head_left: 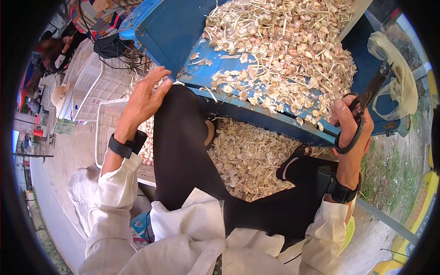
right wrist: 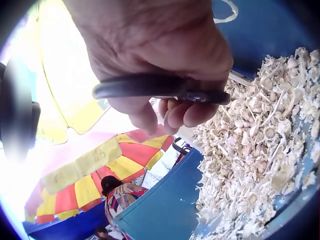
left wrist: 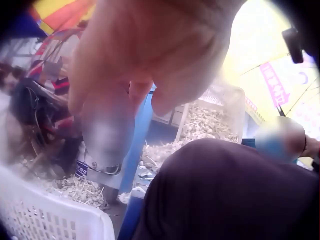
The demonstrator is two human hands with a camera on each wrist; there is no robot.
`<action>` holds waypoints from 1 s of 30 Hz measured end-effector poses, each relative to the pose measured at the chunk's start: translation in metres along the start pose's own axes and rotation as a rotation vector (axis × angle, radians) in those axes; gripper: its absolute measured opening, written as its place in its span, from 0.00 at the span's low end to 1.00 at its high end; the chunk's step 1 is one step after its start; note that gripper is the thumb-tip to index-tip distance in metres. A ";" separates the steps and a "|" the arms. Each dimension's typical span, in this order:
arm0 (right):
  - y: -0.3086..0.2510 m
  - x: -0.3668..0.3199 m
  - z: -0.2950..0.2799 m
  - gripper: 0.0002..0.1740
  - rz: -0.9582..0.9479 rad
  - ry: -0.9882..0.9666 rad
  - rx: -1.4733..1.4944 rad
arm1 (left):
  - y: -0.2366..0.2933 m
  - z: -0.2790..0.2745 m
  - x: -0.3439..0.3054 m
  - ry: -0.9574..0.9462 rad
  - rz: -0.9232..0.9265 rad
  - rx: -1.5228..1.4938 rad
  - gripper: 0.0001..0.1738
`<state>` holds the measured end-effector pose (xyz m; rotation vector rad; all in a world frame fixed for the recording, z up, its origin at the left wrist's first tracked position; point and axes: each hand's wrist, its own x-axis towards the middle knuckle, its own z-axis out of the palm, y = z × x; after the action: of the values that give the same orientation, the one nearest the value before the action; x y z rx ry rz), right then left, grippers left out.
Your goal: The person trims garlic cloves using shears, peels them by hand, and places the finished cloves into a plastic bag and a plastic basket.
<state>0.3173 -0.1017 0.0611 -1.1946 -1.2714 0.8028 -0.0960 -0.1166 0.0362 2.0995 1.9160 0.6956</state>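
My right hand [head_left: 353, 126] grips a pair of scissors [head_left: 373, 87] by the dark handles at the right side of the blue table. The blades point up and away, overlapping a clear plastic bag [head_left: 403, 87]. In the right wrist view a black handle [right wrist: 150, 87] crosses the palm, with fingers curled below it. My left hand [head_left: 144, 98] is over the left knee, fingers extended and nothing in them. Nearest to both hands is a big heap of garlic cloves and dry stalks [head_left: 293, 50] on the blue table [head_left: 160, 36].
Below, between the legs, lies a pile of garlic skins and scraps [head_left: 250, 151]. A white basket [head_left: 110, 123] with cloves stands left of the knee, and more white crates [head_left: 98, 87] lie beyond it. People sit at the far left. A striped umbrella [right wrist: 90, 187] shows in the right wrist view.
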 end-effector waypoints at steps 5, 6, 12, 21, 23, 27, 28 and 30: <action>0.010 0.000 -0.014 0.10 0.017 0.070 -0.002 | 0.084 0.122 0.095 -0.239 0.318 0.098 0.35; 0.009 0.001 -0.017 0.10 0.027 0.085 -0.011 | 0.091 0.150 0.108 -0.250 0.365 0.104 0.36; 0.030 -0.001 -0.041 0.10 0.086 0.101 -0.043 | 0.119 0.206 0.089 -0.429 0.485 0.220 0.35; 0.036 -0.016 -0.046 0.10 0.078 -0.008 -0.127 | 0.144 0.173 0.054 -0.178 0.543 -0.082 0.19; 0.032 -0.020 -0.046 0.10 0.075 0.001 -0.109 | 0.140 0.182 0.091 0.064 0.301 -0.229 0.09; 0.026 -0.018 -0.044 0.10 0.109 0.032 -0.112 | 0.122 0.208 0.154 -0.046 0.088 -0.143 0.12; 0.027 -0.015 -0.043 0.10 0.120 0.037 -0.121 | 0.121 0.214 0.161 -0.091 0.065 -0.096 0.13; 0.029 -0.011 -0.038 0.10 0.108 0.056 -0.168 | 0.120 0.218 0.167 -0.193 0.022 -0.014 0.14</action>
<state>0.3565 -0.1133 0.0344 -1.4210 -1.2563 0.7464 0.1197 0.0654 -0.0639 2.0977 1.7824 0.4884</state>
